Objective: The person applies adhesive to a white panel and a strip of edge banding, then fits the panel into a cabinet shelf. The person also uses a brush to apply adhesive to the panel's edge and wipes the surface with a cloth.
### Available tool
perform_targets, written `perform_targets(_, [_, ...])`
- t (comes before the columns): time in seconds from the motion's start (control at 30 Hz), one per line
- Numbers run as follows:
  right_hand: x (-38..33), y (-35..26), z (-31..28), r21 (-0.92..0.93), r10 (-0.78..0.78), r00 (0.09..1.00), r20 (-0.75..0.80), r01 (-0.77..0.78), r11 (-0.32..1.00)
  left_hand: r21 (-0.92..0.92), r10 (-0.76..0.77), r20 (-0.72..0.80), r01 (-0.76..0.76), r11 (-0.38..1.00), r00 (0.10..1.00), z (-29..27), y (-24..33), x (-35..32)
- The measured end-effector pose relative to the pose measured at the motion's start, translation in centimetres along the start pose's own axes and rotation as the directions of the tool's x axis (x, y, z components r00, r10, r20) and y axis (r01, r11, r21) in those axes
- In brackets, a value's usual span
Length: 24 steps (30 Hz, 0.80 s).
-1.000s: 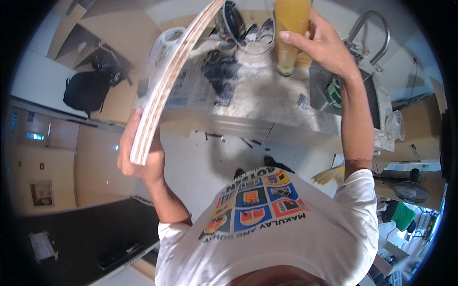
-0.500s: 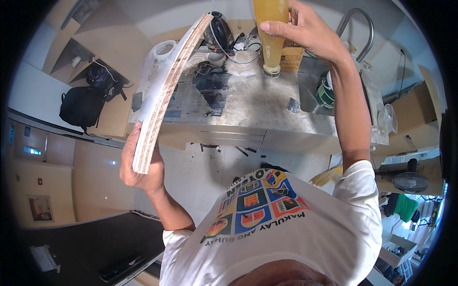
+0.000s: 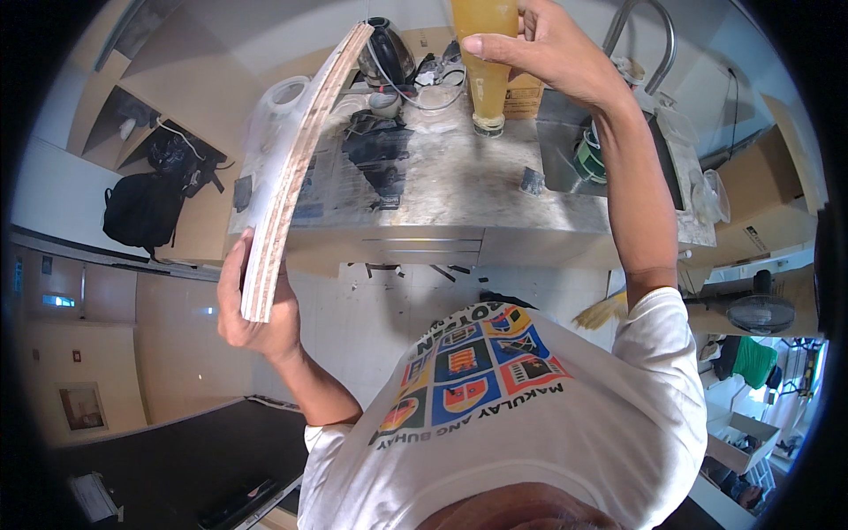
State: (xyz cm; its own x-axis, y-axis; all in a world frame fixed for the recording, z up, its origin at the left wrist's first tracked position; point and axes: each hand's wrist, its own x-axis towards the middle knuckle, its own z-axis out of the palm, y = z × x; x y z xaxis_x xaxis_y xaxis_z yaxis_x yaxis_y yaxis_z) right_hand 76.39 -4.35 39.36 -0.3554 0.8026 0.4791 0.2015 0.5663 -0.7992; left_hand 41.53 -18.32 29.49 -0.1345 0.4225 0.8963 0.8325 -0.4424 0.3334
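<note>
At the far left, a black backpack [image 3: 144, 210] lies on the floor below a wooden shelf unit [image 3: 124, 115]. Next to it, the person's left hand [image 3: 256, 309] is raised in the air, in front of the tabletop [image 3: 459, 181] edge. Its fingers [image 3: 231, 265] are closed around the lower end of a long plywood board [image 3: 296, 168]; the thumb lies on one face and the other fingers on the opposite face. The board is seen from its edge, so the layers are visible, and it rises tilted from the hand up toward the back of the tabletop. Behind the board stands a translucent plastic jug [image 3: 283, 97].

On the grey tabletop, near the middle, lies a dark crumpled cloth [image 3: 375, 150], and behind it stands a dark kettle [image 3: 389, 51] with some cables.

More to the right, the right hand [image 3: 552, 49] is lifted high, and its fingers [image 3: 486, 42] hold the upper part of a tall bottle with amber liquid [image 3: 483, 66]. The bottle stands upright, and its bottom is on the tabletop or just above it; I cannot tell which. A small dark cup [image 3: 532, 181] stands near the sink [image 3: 565, 150], which is at the right of the bottle. Inside the sink there is a green object [image 3: 589, 159], and a curved metal tap [image 3: 649, 40] rises over it.
</note>
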Motion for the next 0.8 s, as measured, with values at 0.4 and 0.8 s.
perform_targets(0.4, [0.7, 0.3, 5.2, 0.259, -0.146, 0.866, -0.478, 0.298, 0.919, -0.058, 0.029, 0.025, -0.028, 0.998, 0.999, 0.0, -0.2, -0.1])
perform_targets(0.8, [2.3, 2.0, 4.7, 0.477, -0.144, 0.921, -0.361, 0.315, 0.82, -0.053, -0.025, 0.002, 0.025, 0.998, 1.0, 0.0, -0.1, 0.2])
